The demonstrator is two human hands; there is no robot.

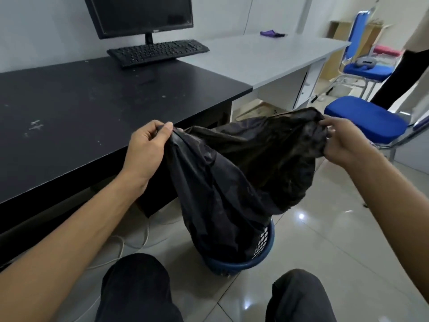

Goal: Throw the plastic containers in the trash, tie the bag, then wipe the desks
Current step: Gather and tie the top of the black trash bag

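A black trash bag (243,173) stands in a blue mesh bin (262,249) on the tiled floor, its top pulled up well above the bin's rim. My left hand (148,147) pinches the bag's left edge beside the black desk (81,112). My right hand (343,140) grips the bag's right edge, stretching the mouth wide between both hands. What lies inside the bag is hidden. A purple cloth (271,33) lies far back on the grey desk (267,56).
A monitor (139,15) and keyboard (157,52) sit at the back where the desks meet. Two blue chairs (364,117) stand to the right, and a person's leg (404,77) is near them. White cables (130,242) lie on the floor under the black desk. My knees fill the bottom.
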